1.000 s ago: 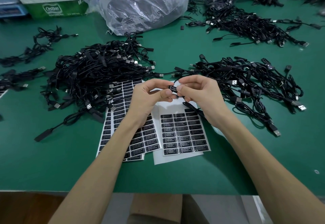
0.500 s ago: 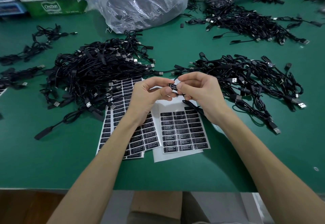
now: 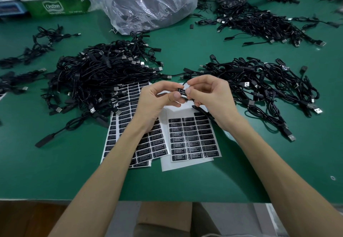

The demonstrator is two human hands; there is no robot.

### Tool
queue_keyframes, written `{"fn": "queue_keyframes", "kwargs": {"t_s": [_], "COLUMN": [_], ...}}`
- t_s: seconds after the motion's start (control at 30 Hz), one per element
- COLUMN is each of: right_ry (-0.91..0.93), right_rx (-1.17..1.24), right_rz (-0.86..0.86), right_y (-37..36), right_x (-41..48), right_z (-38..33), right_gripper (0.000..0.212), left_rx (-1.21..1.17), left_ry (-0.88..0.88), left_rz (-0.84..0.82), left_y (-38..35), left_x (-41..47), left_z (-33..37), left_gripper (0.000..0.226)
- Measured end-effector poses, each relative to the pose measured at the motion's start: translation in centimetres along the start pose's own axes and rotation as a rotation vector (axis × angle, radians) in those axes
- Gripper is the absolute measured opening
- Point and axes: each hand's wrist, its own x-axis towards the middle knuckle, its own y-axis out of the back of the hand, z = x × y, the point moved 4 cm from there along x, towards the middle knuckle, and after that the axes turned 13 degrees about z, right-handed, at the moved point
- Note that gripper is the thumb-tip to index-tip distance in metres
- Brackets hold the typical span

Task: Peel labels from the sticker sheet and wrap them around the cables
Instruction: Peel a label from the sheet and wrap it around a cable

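Both hands meet above the sticker sheets. My left hand (image 3: 157,103) and my right hand (image 3: 211,97) pinch a small black controller block with a black label (image 3: 181,91) on it, thumbs and forefingers at either end. The block's thin black cable (image 3: 202,111) hangs down under my right hand. A white sticker sheet (image 3: 193,136) with rows of black labels lies flat below the hands; its upper rows are bare backing. A second, fuller sheet (image 3: 122,130) lies to its left, partly under my left forearm.
A big heap of black USB cables (image 3: 96,77) lies left of the sheets and another heap (image 3: 263,84) to the right. A third pile (image 3: 259,21) sits far right. A clear plastic bag (image 3: 148,2) and a green carton (image 3: 55,0) stand at the back.
Both hands stay pinched on the block and have shifted only slightly; the fingers have worked a little around the label.
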Motion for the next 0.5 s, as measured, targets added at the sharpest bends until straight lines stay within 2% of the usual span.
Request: {"fn": "queue_keyframes", "kwargs": {"t_s": [0.5], "right_ry": [0.027], "right_rx": [-0.018], "right_rz": [0.01], "right_y": [-0.08], "right_x": [0.0], "right_z": [0.17], "right_gripper": [0.016], "left_rx": [-0.01], "left_ry": [-0.005], "left_rz": [-0.002], "left_y": [-0.04], "left_x": [0.01], "left_z": [-0.03], "left_gripper": [0.017]}}
